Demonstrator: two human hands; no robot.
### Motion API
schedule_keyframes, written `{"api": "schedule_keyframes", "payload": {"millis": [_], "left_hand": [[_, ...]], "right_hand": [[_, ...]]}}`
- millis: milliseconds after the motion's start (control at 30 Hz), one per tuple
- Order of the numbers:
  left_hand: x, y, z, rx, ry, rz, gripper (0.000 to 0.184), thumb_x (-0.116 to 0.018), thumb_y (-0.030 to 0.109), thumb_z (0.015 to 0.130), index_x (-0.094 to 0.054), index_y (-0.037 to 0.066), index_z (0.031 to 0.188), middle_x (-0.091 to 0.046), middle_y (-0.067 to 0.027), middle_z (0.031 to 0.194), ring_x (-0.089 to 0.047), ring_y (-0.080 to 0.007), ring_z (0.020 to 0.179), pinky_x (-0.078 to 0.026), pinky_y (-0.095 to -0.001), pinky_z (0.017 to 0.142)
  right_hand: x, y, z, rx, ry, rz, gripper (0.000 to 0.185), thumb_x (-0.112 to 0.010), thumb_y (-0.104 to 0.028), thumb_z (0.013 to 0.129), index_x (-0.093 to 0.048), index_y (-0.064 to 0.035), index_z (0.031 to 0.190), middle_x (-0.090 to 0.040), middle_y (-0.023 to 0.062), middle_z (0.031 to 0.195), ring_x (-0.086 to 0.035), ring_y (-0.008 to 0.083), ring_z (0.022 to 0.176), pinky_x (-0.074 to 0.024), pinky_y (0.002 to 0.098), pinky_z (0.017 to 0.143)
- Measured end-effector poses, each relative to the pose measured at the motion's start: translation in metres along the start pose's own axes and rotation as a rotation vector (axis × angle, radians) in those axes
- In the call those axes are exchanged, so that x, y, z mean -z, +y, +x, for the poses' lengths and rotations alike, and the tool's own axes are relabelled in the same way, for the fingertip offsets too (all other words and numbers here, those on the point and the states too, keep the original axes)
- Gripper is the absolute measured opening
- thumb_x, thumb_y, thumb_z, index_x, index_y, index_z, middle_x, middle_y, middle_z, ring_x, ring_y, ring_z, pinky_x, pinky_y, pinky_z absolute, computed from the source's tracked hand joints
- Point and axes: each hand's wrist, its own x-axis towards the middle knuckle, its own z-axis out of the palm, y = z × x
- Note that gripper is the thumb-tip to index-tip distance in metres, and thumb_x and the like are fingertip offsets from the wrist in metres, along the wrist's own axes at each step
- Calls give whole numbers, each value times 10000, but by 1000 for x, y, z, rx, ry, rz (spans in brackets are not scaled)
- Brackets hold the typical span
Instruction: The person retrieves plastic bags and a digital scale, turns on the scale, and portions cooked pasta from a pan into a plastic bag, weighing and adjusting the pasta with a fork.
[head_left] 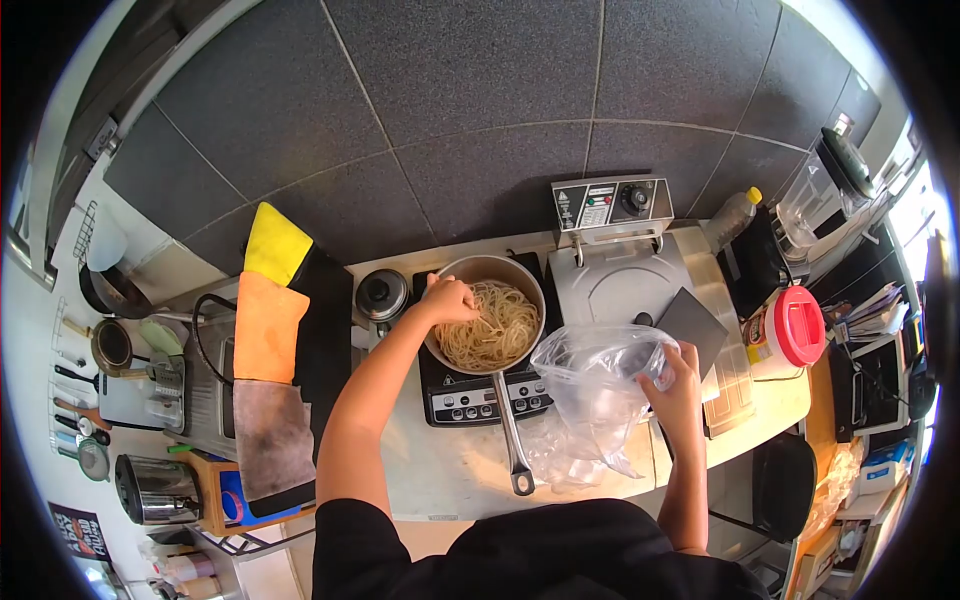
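A saucepan (pixel 541 318) of pale cooked noodles (pixel 490 335) sits on the induction cooker (pixel 487 402), its long metal handle pointing toward me. My left hand (pixel 451 299) reaches over the pan's left rim, fingers closed and pressed into the noodles; the fingertips are partly hidden. Right of the pan, my right hand (pixel 676 384) grips the edge of a clear plastic bag (pixel 595 385), thumb and fingers closed on it. The bag hangs above the counter with its mouth spread wide, and more crumpled clear plastic lies beneath.
A lidded pot (pixel 382 295) stands left of the cooker. Behind the bag is a metal appliance with a dial (pixel 612 205). Rightward are a red-lidded jar (pixel 797 328), a yellow-capped bottle (pixel 735 220) and a blender (pixel 825 190). Cloths (pixel 267 330) lie at left near the sink (pixel 208 375).
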Motion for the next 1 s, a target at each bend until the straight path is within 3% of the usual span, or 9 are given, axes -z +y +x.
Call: {"api": "schedule_keyframes", "payload": {"millis": [167, 267, 333, 433, 567, 633, 767, 833, 1000], "left_hand": [[1, -2, -14, -31, 94, -144, 226, -682, 350, 641, -675, 129, 691, -624, -44, 680, -536, -199, 786, -249, -347, 804], [5, -3, -19, -4, 60, -182, 217, -662, 316, 705, -674, 100, 719, -632, -39, 687, -563, -162, 724, -314, -325, 776], [2, -12, -18, 26, 25, -448, 211, -650, 276, 743, -670, 66, 760, -636, -25, 697, -563, -108, 659, -393, -272, 688], [8, -14, -23, 62, 40, -519, 210, -647, 249, 760, -666, 42, 794, -632, -12, 697, -549, -70, 652, -420, -222, 601], [27, -10, -37, 142, 70, -531, 205, -648, 238, 757, -665, 36, 789, -633, -19, 699, -547, -72, 648, -417, -224, 613], [33, -15, -44, 168, 94, -604, 271, -641, 358, 733, -670, 89, 749, -638, -2, 685, -558, -88, 661, -336, -275, 787], [47, -24, -59, 195, 114, -662, 284, -640, 367, 733, -671, 85, 753, -639, 6, 689, -562, -93, 680, -329, -291, 810], [52, -32, -64, 216, 147, -564, 283, -637, 358, 742, -673, 78, 762, -641, 6, 695, -566, -93, 695, -341, -275, 804], [77, -32, -80, 192, 194, -694, 221, -654, 214, 771, -652, -6, 751, -613, -21, 675, -515, -59, 607, -393, -215, 548]], "right_hand": [[1, -1, 6, 53, 34, -5, 500, -688, -17, 611, -525, 56, 1078, -469, 137, 1093, -517, 261, 899, -426, 296, 771], [7, -14, 12, 7, 6, 35, 500, -686, -17, 613, -521, 55, 1079, -465, 145, 1102, -511, 275, 954, -416, 300, 808], [9, -20, 17, 56, -2, 12, 520, -688, -21, 609, -510, 52, 1093, -465, 148, 1107, -510, 282, 975, -420, 300, 806], [9, -27, 25, 127, 16, -20, 546, -697, -27, 600, -502, 45, 1104, -467, 151, 1110, -518, 281, 956, -431, 298, 776], [6, -40, 43, 202, 30, -18, 553, -702, -34, 597, -500, 33, 1107, -475, 138, 1074, -530, 267, 880, -440, 296, 740], [2, -56, 50, 226, -33, 45, 545, -702, -40, 600, -507, 19, 1105, -478, 126, 1026, -526, 245, 810, -438, 290, 718], [-13, -80, 68, 287, -34, 160, 531, -704, -69, 616, -514, 10, 1105, -491, 100, 1006, -513, 194, 742, -432, 277, 696], [-21, -84, 85, 415, 26, 163, 527, -708, -75, 616, -521, 8, 1102, -496, 99, 1032, -513, 176, 712, -437, 281, 693], [-44, -90, 119, 445, 100, 122, 511, -705, -59, 607, -537, 18, 1084, -498, 131, 1059, -532, 191, 674, -449, 296, 658]]}}
